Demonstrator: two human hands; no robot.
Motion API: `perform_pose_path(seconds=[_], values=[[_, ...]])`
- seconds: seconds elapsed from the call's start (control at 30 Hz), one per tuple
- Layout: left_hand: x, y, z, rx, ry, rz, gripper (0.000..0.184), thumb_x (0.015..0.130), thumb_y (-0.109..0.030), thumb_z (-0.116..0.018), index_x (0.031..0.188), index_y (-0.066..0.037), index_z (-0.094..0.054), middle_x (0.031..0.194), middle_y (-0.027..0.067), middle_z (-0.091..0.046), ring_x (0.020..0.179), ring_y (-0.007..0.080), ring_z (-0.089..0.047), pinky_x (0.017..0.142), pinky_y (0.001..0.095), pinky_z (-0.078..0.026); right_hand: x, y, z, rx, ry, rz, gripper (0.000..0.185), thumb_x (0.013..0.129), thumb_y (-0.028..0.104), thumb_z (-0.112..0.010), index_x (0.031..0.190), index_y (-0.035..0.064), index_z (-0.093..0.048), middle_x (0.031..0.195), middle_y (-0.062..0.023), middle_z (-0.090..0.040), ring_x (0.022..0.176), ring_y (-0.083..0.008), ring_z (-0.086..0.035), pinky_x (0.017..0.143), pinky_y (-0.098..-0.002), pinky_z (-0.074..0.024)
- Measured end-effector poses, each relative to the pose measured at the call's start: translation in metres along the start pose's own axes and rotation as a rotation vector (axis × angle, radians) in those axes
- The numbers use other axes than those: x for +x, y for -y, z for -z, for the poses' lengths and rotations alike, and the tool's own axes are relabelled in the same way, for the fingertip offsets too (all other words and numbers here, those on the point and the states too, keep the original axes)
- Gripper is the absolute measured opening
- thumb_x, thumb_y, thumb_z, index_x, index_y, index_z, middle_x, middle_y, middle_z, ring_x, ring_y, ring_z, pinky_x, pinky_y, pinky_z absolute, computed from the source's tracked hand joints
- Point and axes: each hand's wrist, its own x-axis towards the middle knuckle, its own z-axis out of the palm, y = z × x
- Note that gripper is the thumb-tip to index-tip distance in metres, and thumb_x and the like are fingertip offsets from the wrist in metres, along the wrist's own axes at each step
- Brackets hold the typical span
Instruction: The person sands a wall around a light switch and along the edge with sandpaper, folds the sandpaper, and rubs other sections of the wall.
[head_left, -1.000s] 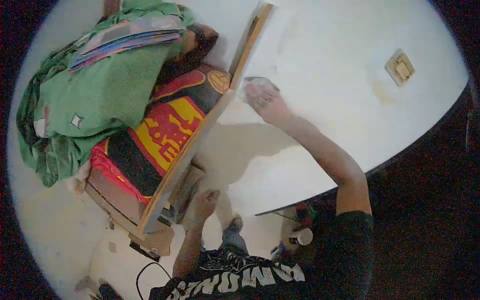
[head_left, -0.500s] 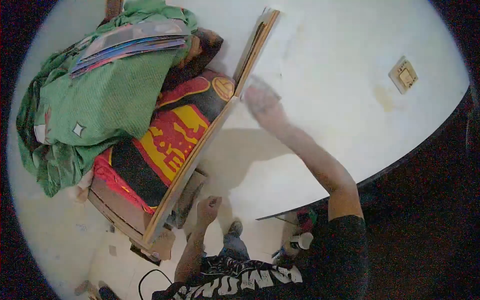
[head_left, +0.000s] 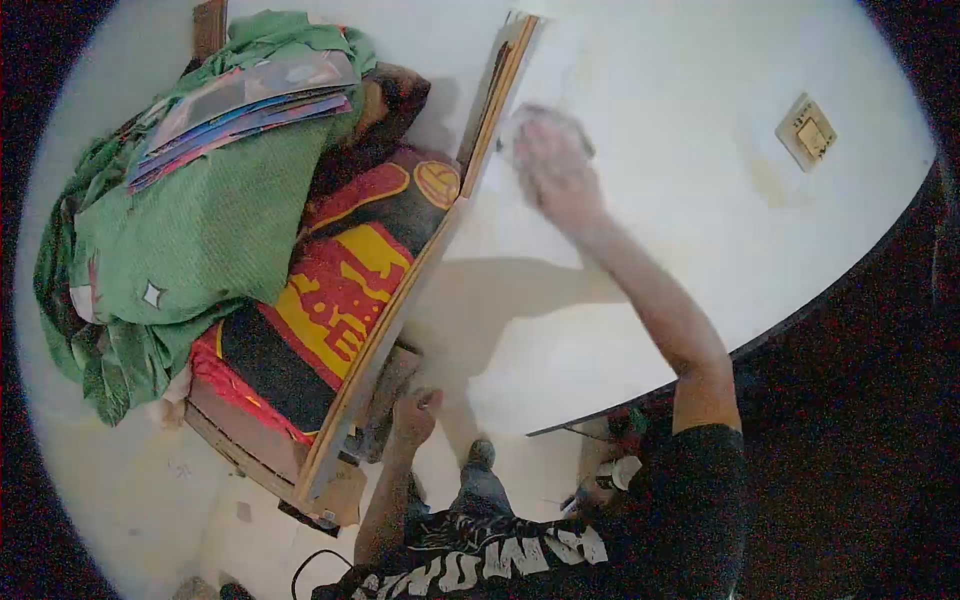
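Right hand: the right hand (head_left: 562, 180) has shifted up the white wall (head_left: 690, 90) and away from the wooden edge (head_left: 497, 95), so the pale wad (head_left: 528, 113) lies over a different patch of it.
Against the earlier frame: the gap between right hand and wooden edge is wider; the left hand has barely moved.
Pale wad: under the right palm and fingers, apparently against the white wall (material not identifiable through the blur).
Grip, right: closed over the pale wad, finger detail smeared.
Left hand: low, near the brown box-like object (head_left: 390, 385); the left hand (head_left: 415, 415) is partly curled, and whether it encloses anything cannot be told.
Fabrics: green cloth (head_left: 220, 220) heaped over part of the red, black and yellow fabric (head_left: 335, 300), with flat sheets (head_left: 235, 125) on top.
Wall plate: the wall plate (head_left: 806, 132) sits well apart from both hands.
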Motion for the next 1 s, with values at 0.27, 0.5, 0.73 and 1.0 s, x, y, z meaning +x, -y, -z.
perform_pose_path(seconds=[0.27, 0.5, 0.73, 1.0], values=[[-0.013, -0.039, 0.003, -0.135, 0.117, 0.098, 0.02, 0.088, -0.022, -0.059, 0.095, -0.005, -0.068, 0.091, 0.0166, -0.068, 0.08, 0.03, -0.067, 0.072, 0.038, -0.051, 0.016, -0.036, 0.035, -0.095, 0.241, 0.298, 0.051, 0.076, 0.02, -0.065, 0.125, 0.0109, -0.054, 0.14, -0.0123, -0.045, 0.119, -0.0283, -0.051, 0.1, -0.0412, -0.0437], [-0.007, 0.001, -0.041, 0.014, 0.065, 0.006, 0.028, 0.085, -0.03, -0.064, 0.094, -0.004, -0.069, 0.085, 0.0162, -0.069, 0.079, 0.0278, -0.068, 0.071, 0.0352, -0.052, 0.082, -0.093, 0.062, -0.197, -0.04, 0.059, 0.048, 0.081, 0.013, -0.059, 0.128, 0.0087, -0.05, 0.128, -0.0108, -0.054, 0.118, -0.0299, -0.05, 0.094, -0.0425, -0.0459], [-0.003, -0.021, -0.014, -0.022, 0.026, 0.068, 0.032, 0.086, -0.034, -0.064, 0.093, -0.003, -0.07, 0.085, 0.0179, -0.069, 0.077, 0.0288, -0.069, 0.069, 0.037, -0.053, 0.042, -0.064, 0.038, -0.108, 0.133, 0.392, 0.041, 0.083, 0.012, -0.059, 0.123, 0.0132, -0.056, 0.127, -0.0033, -0.057, 0.114, -0.0188, -0.056, 0.097, -0.0362, -0.0472], [-0.004, 0.004, -0.008, -0.02, -0.057, 0.066, 0.03, 0.088, -0.031, -0.062, 0.092, -0.002, -0.068, 0.083, 0.0165, -0.069, 0.075, 0.0311, -0.067, 0.07, 0.0392, -0.052, 0.055, -0.063, 0.044, -0.065, 0.088, 0.058, 0.042, 0.078, 0.015, -0.064, 0.119, 0.0077, -0.057, 0.134, -0.0104, -0.051, 0.126, -0.0272, -0.047, 0.101, -0.0441, -0.0414]])
